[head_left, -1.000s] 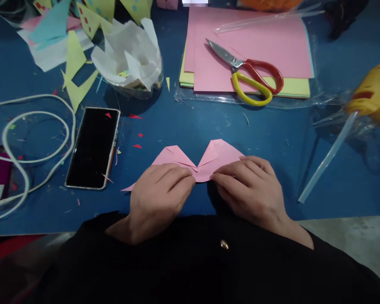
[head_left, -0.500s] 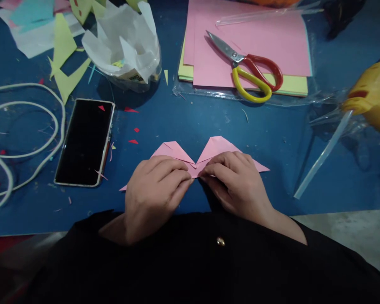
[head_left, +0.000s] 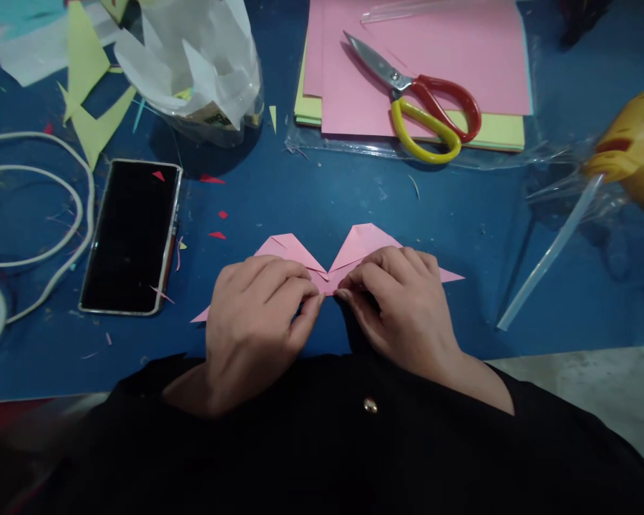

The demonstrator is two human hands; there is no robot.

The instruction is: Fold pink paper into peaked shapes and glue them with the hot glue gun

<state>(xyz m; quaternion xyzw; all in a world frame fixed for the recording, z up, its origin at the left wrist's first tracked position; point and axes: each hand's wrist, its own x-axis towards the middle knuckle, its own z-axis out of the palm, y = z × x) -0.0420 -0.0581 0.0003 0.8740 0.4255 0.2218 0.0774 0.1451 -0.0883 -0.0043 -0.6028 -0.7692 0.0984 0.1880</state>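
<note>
A folded piece of pink paper (head_left: 366,243) lies near the front of the blue table, with two raised peaks, a notch between them and a pointed tip at each side. My left hand (head_left: 260,322) pinches its lower edge just left of the notch, thumb and fingers together. On the other side of the notch, my right hand (head_left: 408,304) grips the same edge between thumb and fingers. Both hands cover much of the paper's lower part.
Scissors (head_left: 397,80) rest on a stack of coloured paper (head_left: 494,64) at the back. A phone (head_left: 132,236), a white cable (head_left: 89,207) and a paper-lined container (head_left: 193,64) are to the left. At the right is a yellow glue gun (head_left: 630,154) with a glue stick (head_left: 550,254).
The view has shifted slightly, so most table items appear a little higher and the left ones farther left. Both hands keep their pinch on the pink paper, with the left thumb slightly more apart from the fingers.
</note>
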